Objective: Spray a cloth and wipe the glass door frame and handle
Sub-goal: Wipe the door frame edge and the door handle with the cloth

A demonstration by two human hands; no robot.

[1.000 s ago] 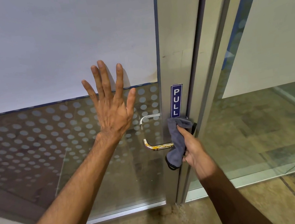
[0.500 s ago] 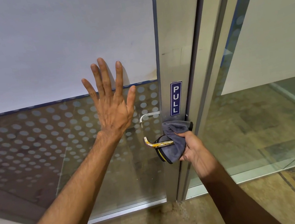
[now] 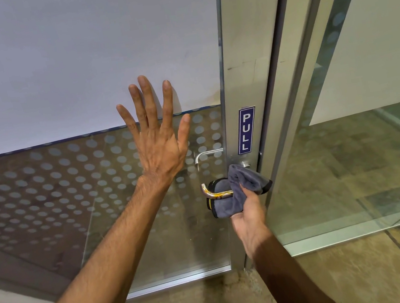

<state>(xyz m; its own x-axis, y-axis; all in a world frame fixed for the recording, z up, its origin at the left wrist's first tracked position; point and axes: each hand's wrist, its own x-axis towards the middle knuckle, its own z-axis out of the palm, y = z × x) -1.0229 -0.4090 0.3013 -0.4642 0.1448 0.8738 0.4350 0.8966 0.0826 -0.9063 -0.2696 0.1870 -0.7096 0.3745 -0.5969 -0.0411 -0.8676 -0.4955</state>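
Glass door, dotted film below, worn floor | left hand spread flat on glass, holding nothing, bracing | handle mid-wipe | cloth wrapped over handle | right hand clutching cloth | next: likely rub along lever, then frame | containers: none visible

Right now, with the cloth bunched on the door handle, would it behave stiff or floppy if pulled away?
Probably floppy: the cloth folds and drapes around the handle. Likely light, since the right hand holds it with a loose pinch. Its fuzzy surface should grip rather than slip.
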